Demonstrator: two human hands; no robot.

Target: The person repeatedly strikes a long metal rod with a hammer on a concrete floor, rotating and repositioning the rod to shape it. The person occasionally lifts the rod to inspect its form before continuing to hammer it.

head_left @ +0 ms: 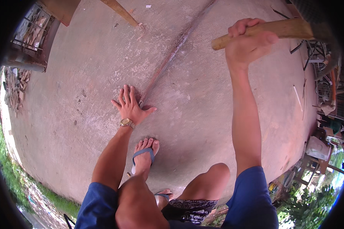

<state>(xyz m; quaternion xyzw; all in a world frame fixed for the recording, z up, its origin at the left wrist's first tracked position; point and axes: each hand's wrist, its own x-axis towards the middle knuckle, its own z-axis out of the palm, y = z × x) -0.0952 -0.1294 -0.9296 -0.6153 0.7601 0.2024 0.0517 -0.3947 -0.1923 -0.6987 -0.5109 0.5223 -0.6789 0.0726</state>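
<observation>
My left hand, with a metal watch at the wrist, is spread on the concrete floor. Between its thumb and index finger is the near end of a long, thin, rust-coloured metal rod, which runs diagonally away to the top. At the upper right, my right hand is raised and wrapped round a wooden handle. The handle's far end runs into a dark, blurred shape at the picture's edge, too unclear to make out.
A wooden post stands at the top. Wood scraps are piled at the left, beside a grassy edge. Metal clutter lines the right side. My sandalled left foot is just below my left hand.
</observation>
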